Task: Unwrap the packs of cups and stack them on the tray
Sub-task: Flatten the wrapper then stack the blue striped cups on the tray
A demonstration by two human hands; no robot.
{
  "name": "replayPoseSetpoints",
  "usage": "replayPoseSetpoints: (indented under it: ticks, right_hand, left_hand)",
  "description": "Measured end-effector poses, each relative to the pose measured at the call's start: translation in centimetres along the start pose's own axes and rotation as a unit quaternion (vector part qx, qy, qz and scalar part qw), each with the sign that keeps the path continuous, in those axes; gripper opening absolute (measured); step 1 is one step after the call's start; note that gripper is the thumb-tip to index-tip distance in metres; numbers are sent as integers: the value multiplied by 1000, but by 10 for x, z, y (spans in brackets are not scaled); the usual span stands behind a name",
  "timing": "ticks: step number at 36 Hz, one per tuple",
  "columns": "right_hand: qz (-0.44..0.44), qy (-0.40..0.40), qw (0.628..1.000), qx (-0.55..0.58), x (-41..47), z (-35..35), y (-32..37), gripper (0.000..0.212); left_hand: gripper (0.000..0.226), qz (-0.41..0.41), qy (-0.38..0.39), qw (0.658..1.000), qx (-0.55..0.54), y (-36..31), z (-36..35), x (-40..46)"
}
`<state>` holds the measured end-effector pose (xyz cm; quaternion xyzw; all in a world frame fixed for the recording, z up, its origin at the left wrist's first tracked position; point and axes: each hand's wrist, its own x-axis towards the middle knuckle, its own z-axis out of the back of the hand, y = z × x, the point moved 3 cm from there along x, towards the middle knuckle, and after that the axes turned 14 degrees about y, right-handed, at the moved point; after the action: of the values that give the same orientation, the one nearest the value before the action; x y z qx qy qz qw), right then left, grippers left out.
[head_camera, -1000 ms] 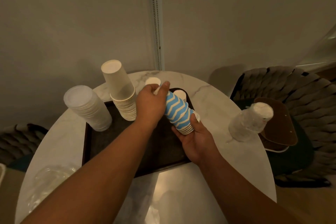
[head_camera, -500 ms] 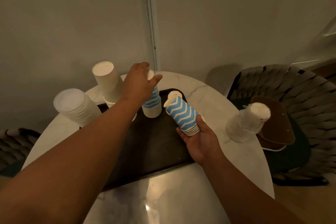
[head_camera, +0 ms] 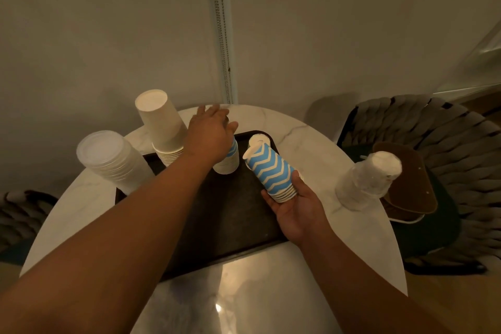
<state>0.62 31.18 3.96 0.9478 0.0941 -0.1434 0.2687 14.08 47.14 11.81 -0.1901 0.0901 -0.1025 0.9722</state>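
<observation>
Head view: left hand (head_camera: 208, 138) covers the top of a short blue-striped stack (head_camera: 227, 161) standing on the dark tray (head_camera: 233, 214); whether it grips cannot be told. Right hand (head_camera: 295, 205) cradles the tilted blue-striped cups (head_camera: 271, 171) over the tray. Risk: the loosely cradled cups may slip out and scatter.

Glossy marble table (head_camera: 311, 293), matt dark tray (head_camera: 230, 211), paper cups (head_camera: 271, 168), woven chair (head_camera: 433, 130)

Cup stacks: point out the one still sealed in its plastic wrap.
The wrapped stack stands on the marble table right of the tray, cloudy film covering it. The others are bare.
</observation>
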Motion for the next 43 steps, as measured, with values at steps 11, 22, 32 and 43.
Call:
replayPoseSetpoints:
  ticks: [11, 22, 32, 43]
  right_hand:
    - [-19, 68, 997, -8, 2, -26, -1, 58]
    - [37, 107, 990, -86, -11, -34, -5, 44]
    - [44, 77, 995, -45, -12, -30, -6, 28]
    - [37, 45, 998, -11, -7, -22, 0, 33]
  left_hand:
    - [57, 29, -16, 936, -351, -47, -17, -73]
    - [83, 76, 23, 908, -412, -19, -22, -63]
    - [73, 50, -38, 946, -319, -29, 35, -47]
    - [57, -50, -122, 987, -89, -29, 83, -19]
